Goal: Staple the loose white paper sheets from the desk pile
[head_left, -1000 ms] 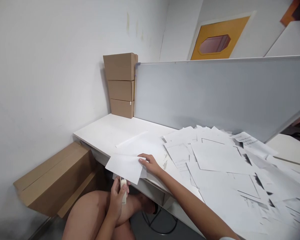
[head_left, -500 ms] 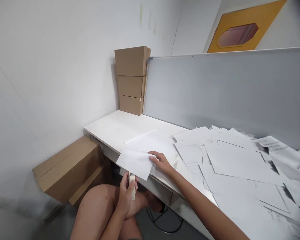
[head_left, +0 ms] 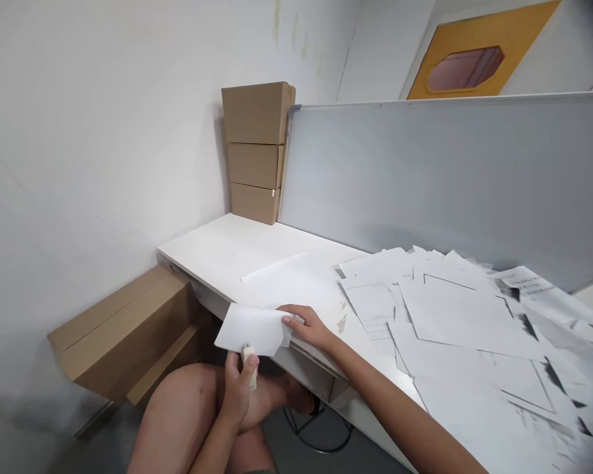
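My right hand point(head_left: 309, 326) pinches a small stack of white paper sheets point(head_left: 250, 328) that juts out past the front edge of the white desk point(head_left: 217, 250). Below that edge, my left hand point(head_left: 238, 388) is wrapped round a small cream stapler point(head_left: 250, 365), whose top reaches the underside of the sheets' near edge. My bare knee point(head_left: 178, 408) is under the left hand. A single white sheet point(head_left: 281, 276) lies flat on the desk just behind the held stack.
A loose heap of printed papers point(head_left: 464, 329) covers the right half of the desk. Three stacked cardboard boxes point(head_left: 255, 151) stand in the far corner beside a grey partition panel point(head_left: 449, 178). A long cardboard box point(head_left: 123, 332) lies on the floor at the left, by the wall.
My left hand has lifted the stapler up against the near edge of the sheets. The right hand keeps its pinch on them. The view has shifted slightly.
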Demonstrator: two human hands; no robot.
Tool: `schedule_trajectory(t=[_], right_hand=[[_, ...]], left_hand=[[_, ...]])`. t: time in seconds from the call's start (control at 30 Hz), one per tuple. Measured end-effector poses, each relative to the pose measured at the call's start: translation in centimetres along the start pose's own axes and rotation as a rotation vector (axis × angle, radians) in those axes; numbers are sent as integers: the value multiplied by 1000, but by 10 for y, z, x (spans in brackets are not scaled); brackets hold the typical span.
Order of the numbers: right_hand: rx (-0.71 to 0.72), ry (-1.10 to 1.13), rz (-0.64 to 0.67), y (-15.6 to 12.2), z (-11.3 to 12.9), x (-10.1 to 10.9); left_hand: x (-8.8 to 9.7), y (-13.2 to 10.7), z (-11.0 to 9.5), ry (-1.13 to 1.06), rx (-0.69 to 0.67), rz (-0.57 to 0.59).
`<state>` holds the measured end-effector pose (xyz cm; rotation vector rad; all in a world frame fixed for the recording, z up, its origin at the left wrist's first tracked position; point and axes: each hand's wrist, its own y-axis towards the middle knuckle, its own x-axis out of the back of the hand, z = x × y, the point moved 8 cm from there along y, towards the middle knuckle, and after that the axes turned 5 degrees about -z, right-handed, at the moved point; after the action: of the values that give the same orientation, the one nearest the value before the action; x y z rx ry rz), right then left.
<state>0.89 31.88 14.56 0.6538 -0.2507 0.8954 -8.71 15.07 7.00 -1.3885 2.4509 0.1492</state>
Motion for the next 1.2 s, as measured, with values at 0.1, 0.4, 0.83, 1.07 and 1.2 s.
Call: schedule_trajectory(t=[0.1,0.4,0.83,1.07,1.2], right_hand=[[-10,-41,51,1,-4,-4],[30,-57,109,-1,2,-9],[-3,-65,119,2,-7,-15],[-37,38,8,2,-14,-6],[-40,52,-6,0,-16,-7]], left_hand=[[0,2,1,32,40,-5],[-7,-6,-25,344,-71,-89],[4,17,-10,203,-70,-11],[1,4,-59,599,-343,5],[3,-2,-63,699,-376,-16]])
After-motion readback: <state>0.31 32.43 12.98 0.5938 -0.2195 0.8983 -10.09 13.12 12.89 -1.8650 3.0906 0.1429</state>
